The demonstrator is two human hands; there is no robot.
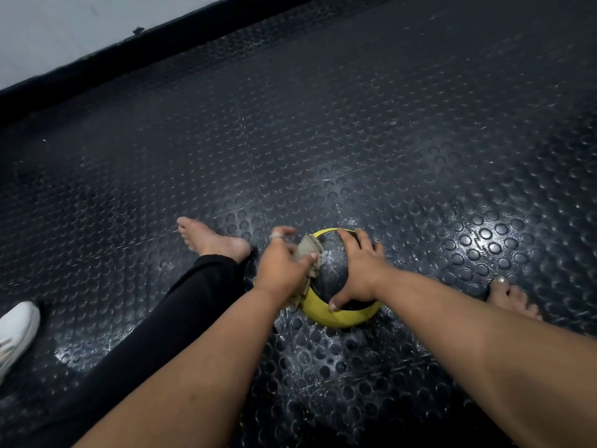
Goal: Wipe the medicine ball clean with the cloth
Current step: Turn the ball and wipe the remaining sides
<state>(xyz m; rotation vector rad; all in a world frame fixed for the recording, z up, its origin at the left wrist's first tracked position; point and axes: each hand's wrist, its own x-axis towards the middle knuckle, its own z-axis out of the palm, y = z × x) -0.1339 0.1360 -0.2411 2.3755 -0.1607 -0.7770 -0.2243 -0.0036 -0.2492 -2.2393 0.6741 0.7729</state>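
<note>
The floor (355, 130) fills nearly the whole view: dark rubber matting covered in raised round studs, glossy where light falls on it at the right. Along its far edge runs a black skirting strip (97, 59), and above that a pale wall (48, 30) shows in the upper left corner.

A leg in a black trouser (181, 318) stretches out across the floor on the left, ending in a bare foot (210, 239) whose toes point away. A second bare foot (510, 297) shows at the right, just beyond the right forearm. A white shoe (16, 331) lies at the left edge, well apart from everything else.

The medicine ball (336, 286) sits on the floor between the two feet, low in the middle of the view. It is black on top with a yellow band that shows at its far rim and broadly along its near side.

The right hand (361, 270) lies spread over the top and right side of the ball, fingers splayed and thumb reaching down to the yellow band. The left hand (284, 266), with a ring on one finger, grips a crumpled beige cloth (308, 253) and presses it against the ball's left side; part of the cloth hangs down below the hand along the ball. The two hands are close together, each on its own side of the ball.
</note>
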